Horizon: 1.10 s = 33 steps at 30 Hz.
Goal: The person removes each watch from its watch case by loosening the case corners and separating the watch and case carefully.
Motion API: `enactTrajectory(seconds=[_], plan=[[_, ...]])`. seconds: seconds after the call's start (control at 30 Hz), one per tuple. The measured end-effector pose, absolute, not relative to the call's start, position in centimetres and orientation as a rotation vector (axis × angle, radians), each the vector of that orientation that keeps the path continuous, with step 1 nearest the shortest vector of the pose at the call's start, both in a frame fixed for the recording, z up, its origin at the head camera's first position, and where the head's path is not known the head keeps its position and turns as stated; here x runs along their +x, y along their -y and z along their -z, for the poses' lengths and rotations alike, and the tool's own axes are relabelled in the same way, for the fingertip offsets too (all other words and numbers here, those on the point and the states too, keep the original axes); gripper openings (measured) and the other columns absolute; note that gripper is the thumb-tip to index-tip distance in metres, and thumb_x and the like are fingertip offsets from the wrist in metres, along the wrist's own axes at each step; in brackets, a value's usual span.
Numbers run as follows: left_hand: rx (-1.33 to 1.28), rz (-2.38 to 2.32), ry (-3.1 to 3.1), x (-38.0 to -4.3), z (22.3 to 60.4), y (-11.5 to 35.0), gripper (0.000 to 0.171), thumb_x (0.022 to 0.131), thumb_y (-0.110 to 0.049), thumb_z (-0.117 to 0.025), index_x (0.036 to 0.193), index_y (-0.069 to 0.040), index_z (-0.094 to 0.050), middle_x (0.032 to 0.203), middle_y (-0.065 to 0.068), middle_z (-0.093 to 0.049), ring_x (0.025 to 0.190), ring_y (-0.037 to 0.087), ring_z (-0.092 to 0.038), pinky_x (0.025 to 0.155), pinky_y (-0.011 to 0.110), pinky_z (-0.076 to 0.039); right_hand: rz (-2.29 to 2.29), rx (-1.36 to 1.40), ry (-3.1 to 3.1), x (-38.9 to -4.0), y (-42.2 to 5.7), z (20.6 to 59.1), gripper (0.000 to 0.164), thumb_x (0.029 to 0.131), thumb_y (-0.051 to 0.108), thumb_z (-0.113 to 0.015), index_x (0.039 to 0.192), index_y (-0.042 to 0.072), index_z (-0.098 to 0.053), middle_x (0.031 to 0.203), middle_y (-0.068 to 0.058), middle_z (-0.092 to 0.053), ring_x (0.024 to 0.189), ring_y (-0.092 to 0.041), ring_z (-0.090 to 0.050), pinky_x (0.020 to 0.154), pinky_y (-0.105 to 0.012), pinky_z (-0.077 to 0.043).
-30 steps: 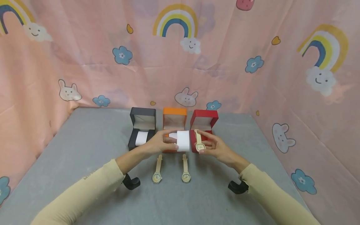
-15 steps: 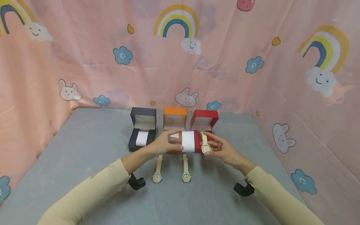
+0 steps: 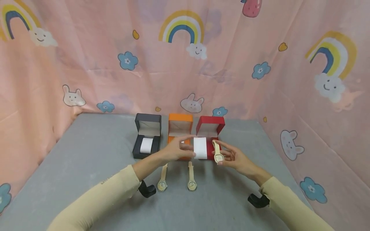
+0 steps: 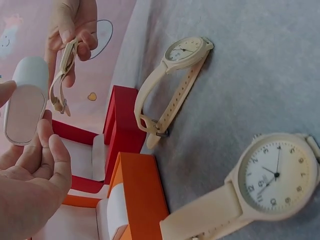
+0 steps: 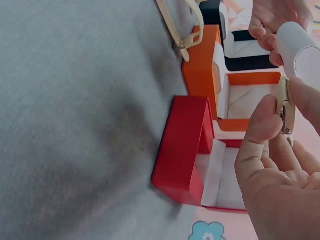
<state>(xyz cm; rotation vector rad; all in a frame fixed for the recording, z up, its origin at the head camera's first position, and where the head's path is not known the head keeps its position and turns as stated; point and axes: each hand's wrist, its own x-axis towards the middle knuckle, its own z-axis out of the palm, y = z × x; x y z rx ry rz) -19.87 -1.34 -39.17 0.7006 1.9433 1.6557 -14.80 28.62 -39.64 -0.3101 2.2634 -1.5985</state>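
Note:
My left hand (image 3: 175, 149) pinches a white watch cushion (image 3: 200, 148) between thumb and fingers, raised in front of the red box (image 3: 210, 120). The cushion's flat oval end (image 4: 25, 114) shows in the left wrist view. Close by on the right, my right hand (image 3: 237, 159) holds a cream wristwatch (image 3: 218, 158) with a squarish dial, its strap hanging in a closed loop. Watch and cushion are apart. The red box stands with its lid up; in the right wrist view its base (image 5: 182, 150) shows no cushion inside.
An orange box (image 3: 180, 117) and a dark grey box (image 3: 148, 118) stand open left of the red one, each with a white cushion. Two cream watches with round dials, a left one (image 3: 162, 185) and a right one (image 3: 192, 185), lie on the grey tabletop (image 3: 92, 154) before them.
Both hands have shifted to the right, carrying the cushion and the watch from before the orange box to before the red box. The boxes and the two lying watches stay put.

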Motion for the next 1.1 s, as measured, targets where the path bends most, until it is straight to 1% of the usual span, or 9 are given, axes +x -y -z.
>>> enactTrajectory(seconds=[0.13,0.37,0.4,0.5,0.63,0.73,0.87,0.97,1.1], plan=[[0.687,-1.652,-1.941,-19.8,39.3,0.8,0.069,0.095,-0.012,-0.069,0.156,-0.016,-0.039,0.148,0.021,-0.054,0.132,0.034,-0.058,0.102,0.041,-0.054,1.588,-0.330,-2.249,-14.4,-29.2,39.6,0.084,0.095,0.014,-0.071,0.163,0.016,-0.022,0.158,-0.031,-0.036,0.133,-0.043,-0.055,0.094,-0.025,-0.056],[0.633,-1.641,-1.963,-19.9,39.5,-0.2,0.068,0.094,-0.017,-0.071,0.155,-0.021,-0.041,0.142,0.018,-0.061,0.126,0.029,-0.063,0.101,0.041,-0.055,1.580,-0.274,-2.258,-14.2,-29.9,39.8,0.084,0.094,0.013,-0.072,0.162,0.020,-0.023,0.158,-0.030,-0.037,0.132,-0.040,-0.056,0.094,-0.024,-0.056],[0.623,-1.639,-1.961,-19.9,39.5,-0.3,0.068,0.094,-0.017,-0.071,0.155,-0.021,-0.042,0.141,0.018,-0.062,0.124,0.028,-0.063,0.101,0.041,-0.055,1.580,-0.275,-2.257,-14.1,-30.1,39.8,0.084,0.094,0.013,-0.072,0.162,0.020,-0.023,0.159,-0.030,-0.036,0.133,-0.042,-0.055,0.094,-0.024,-0.056],[0.614,-1.639,-1.952,-19.9,39.9,-0.7,0.068,0.093,-0.016,-0.071,0.154,-0.019,-0.042,0.139,0.019,-0.063,0.121,0.027,-0.065,0.100,0.042,-0.055,1.576,-0.268,-2.247,-13.9,-30.4,40.0,0.085,0.094,0.013,-0.072,0.162,0.020,-0.023,0.160,-0.029,-0.033,0.135,-0.045,-0.051,0.095,-0.026,-0.056],[0.615,-1.660,-1.930,-19.8,40.1,-1.1,0.068,0.093,-0.013,-0.072,0.154,-0.018,-0.043,0.137,0.020,-0.063,0.119,0.027,-0.066,0.102,0.047,-0.054,1.571,-0.275,-2.263,-13.6,-30.9,40.3,0.085,0.093,0.014,-0.072,0.162,0.020,-0.023,0.162,-0.029,-0.029,0.136,-0.044,-0.051,0.096,-0.030,-0.057],[0.598,-1.669,-1.921,-19.7,40.2,-1.4,0.069,0.092,-0.012,-0.073,0.153,-0.019,-0.044,0.135,0.019,-0.065,0.115,0.025,-0.067,0.104,0.051,-0.052,1.563,-0.292,-2.294,-13.5,-31.2,40.5,0.084,0.094,0.014,-0.072,0.162,0.019,-0.024,0.163,-0.026,-0.026,0.138,-0.045,-0.046,0.095,-0.031,-0.057],[0.592,-1.658,-1.938,-19.7,40.3,-1.6,0.069,0.091,-0.013,-0.073,0.153,-0.019,-0.044,0.132,0.019,-0.067,0.112,0.023,-0.068,0.103,0.051,-0.052,1.532,-0.303,-2.323,-13.6,-31.5,40.6,0.082,0.094,0.015,-0.072,0.162,0.020,-0.026,0.166,-0.022,-0.023,0.141,-0.048,-0.038,0.093,-0.029,-0.057],[0.586,-1.646,-1.957,-19.6,40.3,-1.9,0.069,0.092,-0.013,-0.073,0.153,-0.019,-0.044,0.131,0.018,-0.068,0.110,0.022,-0.068,0.102,0.050,-0.053,1.504,-0.304,-2.330,-13.5,-31.8,40.6,0.081,0.094,0.015,-0.071,0.162,0.020,-0.026,0.165,-0.022,-0.024,0.139,-0.046,-0.043,0.093,-0.029,-0.057],[0.598,-1.649,-1.965,-19.6,40.3,-2.3,0.068,0.092,-0.013,-0.073,0.153,-0.018,-0.044,0.128,0.018,-0.069,0.106,0.021,-0.067,0.101,0.047,-0.054,1.509,-0.319,-2.327,-13.5,-32.2,40.7,0.081,0.094,0.013,-0.070,0.162,0.018,-0.026,0.162,-0.027,-0.027,0.127,-0.042,-0.056,0.093,-0.030,-0.057]])
